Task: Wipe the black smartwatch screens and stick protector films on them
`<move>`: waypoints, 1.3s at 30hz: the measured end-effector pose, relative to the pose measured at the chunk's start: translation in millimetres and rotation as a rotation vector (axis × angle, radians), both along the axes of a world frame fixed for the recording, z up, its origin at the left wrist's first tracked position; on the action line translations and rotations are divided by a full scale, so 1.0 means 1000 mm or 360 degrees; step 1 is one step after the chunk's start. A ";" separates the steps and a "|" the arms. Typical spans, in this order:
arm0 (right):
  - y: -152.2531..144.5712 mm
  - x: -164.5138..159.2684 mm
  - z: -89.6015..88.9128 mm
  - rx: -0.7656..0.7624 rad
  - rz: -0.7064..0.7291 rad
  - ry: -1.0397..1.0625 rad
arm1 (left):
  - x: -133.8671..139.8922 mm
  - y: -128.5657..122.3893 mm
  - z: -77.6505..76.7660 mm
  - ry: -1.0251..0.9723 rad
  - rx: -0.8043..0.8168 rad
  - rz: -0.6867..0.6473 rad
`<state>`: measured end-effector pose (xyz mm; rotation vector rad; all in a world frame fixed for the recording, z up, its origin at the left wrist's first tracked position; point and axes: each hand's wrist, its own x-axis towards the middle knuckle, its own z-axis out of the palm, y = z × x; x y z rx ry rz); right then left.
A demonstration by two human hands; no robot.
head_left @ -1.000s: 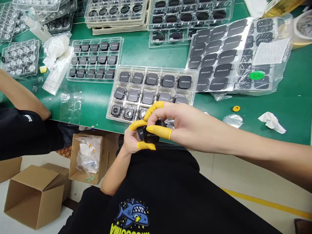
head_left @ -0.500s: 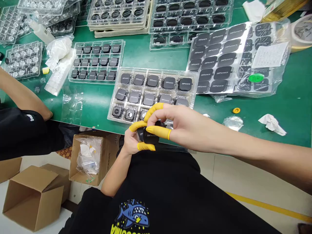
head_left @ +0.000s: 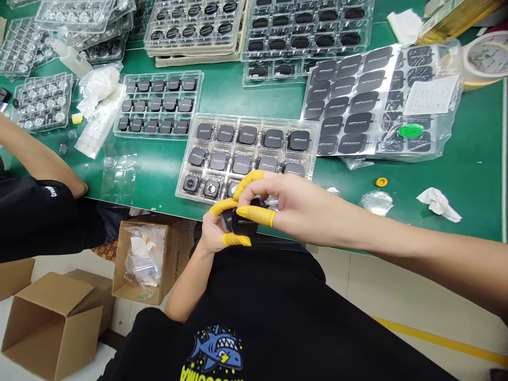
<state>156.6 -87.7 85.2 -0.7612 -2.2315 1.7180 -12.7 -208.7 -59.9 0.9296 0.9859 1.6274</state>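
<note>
Just beyond the table's near edge, my left hand point(head_left: 214, 233), with yellow finger cots, holds a small dark square watch body point(head_left: 228, 219), mostly hidden by my fingers. My right hand point(head_left: 278, 203), also in yellow finger cots, is closed in a pinch on a black square HiFuture film point(head_left: 245, 225) that overlaps the watch body. Whether the two are stuck together I cannot tell. Behind my hands lies a clear plastic tray point(head_left: 183, 168). Its two far rows hold black HiFuture-marked squares; the near row shows watch bodies with round sensors point(head_left: 191, 183), partly covered by my right hand.
Sheets of black HiFuture films point(head_left: 351, 106) lie at the right, near a tape roll point(head_left: 486, 58). A second filled tray point(head_left: 159, 103) and stacked trays point(head_left: 194, 32) stand farther back. Another person's arm point(head_left: 43, 153) rests at the left. Open cartons point(head_left: 55, 323) sit below the table.
The view has shifted slightly. Both hands keep the same grip on the watch body and film, with hardly any visible movement.
</note>
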 end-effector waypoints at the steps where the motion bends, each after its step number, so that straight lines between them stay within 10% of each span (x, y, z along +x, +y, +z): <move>1: 0.000 0.000 0.000 -0.0001 0.0003 -0.0002 | 0.000 0.000 0.000 0.0001 -0.0011 -0.0002; 39: -0.004 -0.002 -0.007 -0.0088 -0.0018 0.0042 | -0.004 -0.006 -0.011 0.0076 0.0059 0.0020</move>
